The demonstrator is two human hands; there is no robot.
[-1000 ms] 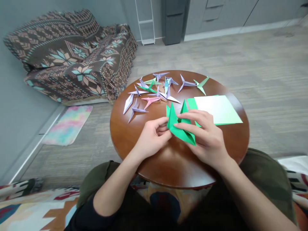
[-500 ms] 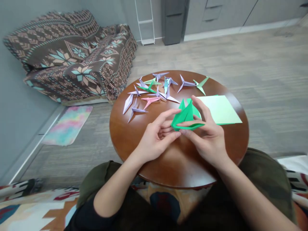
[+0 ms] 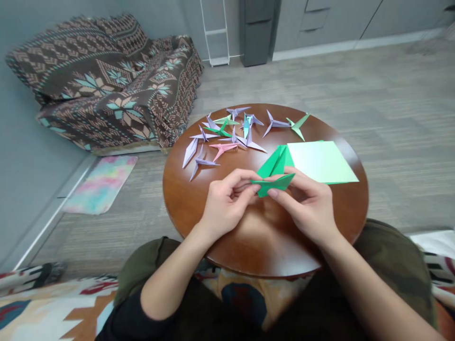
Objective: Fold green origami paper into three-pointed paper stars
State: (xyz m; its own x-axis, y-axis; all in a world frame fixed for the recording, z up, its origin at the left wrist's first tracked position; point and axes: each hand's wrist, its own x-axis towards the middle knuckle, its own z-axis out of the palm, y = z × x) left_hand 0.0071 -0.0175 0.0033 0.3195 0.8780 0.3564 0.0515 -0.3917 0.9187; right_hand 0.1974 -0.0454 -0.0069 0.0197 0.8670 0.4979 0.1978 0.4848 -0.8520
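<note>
Left hand (image 3: 227,203) and right hand (image 3: 307,203) both pinch one green folded paper piece (image 3: 275,173) over the round wooden table (image 3: 256,246), beside one stack of square sheets (image 3: 322,161).

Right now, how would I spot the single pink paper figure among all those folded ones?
Start at the round wooden table and look to its far left part, where folded paper figures lie scattered. The pink figure lies at the near edge of that cluster, just beyond the left hand. Its neighbours are lilac or green; it alone is pink.
</note>
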